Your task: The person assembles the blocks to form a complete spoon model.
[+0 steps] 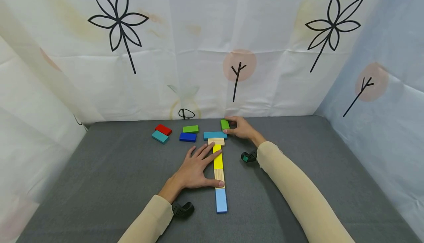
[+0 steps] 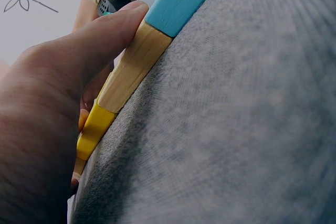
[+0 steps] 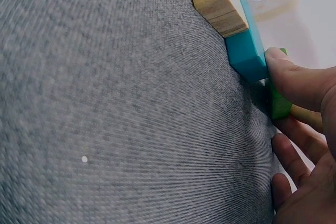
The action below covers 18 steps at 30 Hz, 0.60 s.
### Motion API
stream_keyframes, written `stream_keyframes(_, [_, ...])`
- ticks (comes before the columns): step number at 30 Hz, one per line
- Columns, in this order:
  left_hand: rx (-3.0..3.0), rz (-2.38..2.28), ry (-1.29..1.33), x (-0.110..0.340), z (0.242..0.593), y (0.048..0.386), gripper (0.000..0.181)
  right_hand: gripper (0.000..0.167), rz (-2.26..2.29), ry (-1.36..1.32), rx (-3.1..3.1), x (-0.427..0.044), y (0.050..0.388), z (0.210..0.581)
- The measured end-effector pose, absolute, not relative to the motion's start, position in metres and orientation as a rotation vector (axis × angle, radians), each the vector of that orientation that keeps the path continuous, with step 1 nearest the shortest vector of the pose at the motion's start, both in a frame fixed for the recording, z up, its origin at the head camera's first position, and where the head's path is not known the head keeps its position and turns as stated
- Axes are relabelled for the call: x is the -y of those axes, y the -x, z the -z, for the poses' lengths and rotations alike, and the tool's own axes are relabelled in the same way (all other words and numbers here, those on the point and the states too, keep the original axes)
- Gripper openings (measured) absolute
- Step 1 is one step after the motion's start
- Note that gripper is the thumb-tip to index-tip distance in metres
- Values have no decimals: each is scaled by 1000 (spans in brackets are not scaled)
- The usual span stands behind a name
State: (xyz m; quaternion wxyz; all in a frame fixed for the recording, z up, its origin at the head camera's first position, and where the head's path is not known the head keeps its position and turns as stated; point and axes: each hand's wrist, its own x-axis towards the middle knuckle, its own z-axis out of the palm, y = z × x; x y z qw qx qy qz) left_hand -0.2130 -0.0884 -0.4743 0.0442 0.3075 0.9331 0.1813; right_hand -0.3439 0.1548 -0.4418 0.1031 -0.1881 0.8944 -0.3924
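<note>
A line of wooden blocks runs away from me: a light blue block (image 1: 221, 200), a plain wood block (image 1: 219, 175), a yellow block (image 1: 218, 161), then a crosswise plain wood block (image 1: 216, 141) and a crosswise teal block (image 1: 213, 135). My left hand (image 1: 195, 173) lies spread over the line from its left side, thumb on the nearer plain block and fingertips about the yellow one. At the far end my right hand (image 1: 243, 129) pinches a green block (image 1: 225, 124) between thumb and fingers. That green block stands lengthwise by the teal block's right end.
Left of the line lie another green block (image 1: 190, 129), a dark blue block (image 1: 187, 137), a red block (image 1: 163, 129) and a second teal block (image 1: 160, 137). The grey table (image 1: 116, 184) ends at a white printed curtain (image 1: 198, 70) behind the blocks.
</note>
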Motion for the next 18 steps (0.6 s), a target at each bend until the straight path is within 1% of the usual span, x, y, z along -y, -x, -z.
stream_keyframes(18, [-2844, -562, -927, 89, 475, 213, 103, 62, 1174, 605, -2644, -155, 345, 444])
